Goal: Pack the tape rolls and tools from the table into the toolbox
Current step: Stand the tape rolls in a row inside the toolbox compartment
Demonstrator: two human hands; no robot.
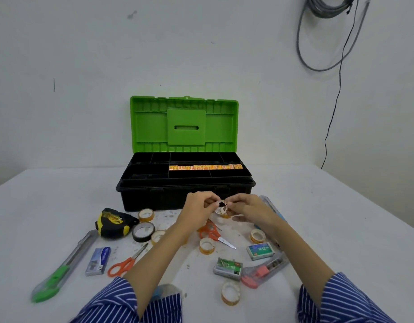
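A white bench (341, 217) is seen from above, set against a pale wall. Beyond the fingers, a black toolbox (185, 183) stands with its green lid (184, 124) raised upright; a row of orange-and-yellow packets (205, 167) is laid in one long tray compartment. Just in front of the toolbox, a small tape roll (221, 207) is held above the bench, pinched between the curled fingers of the left hand (198, 209) and the right hand (250, 209). Left of the fingers, a black-and-yellow tape measure (115, 222), a black tape roll (143, 231) and a green-handled utility knife (61, 269) are laid out. Below the fingers, orange-handled scissors (212, 233) lie near several clear tape rolls (207, 245). A second pair of orange scissors (125, 263) lies nearer the left sleeve. To the lower right, two green staple boxes (260, 251) are marked "10-1M"; other print cannot be read. A clear stapler with pink parts (264, 271) lies beside them.
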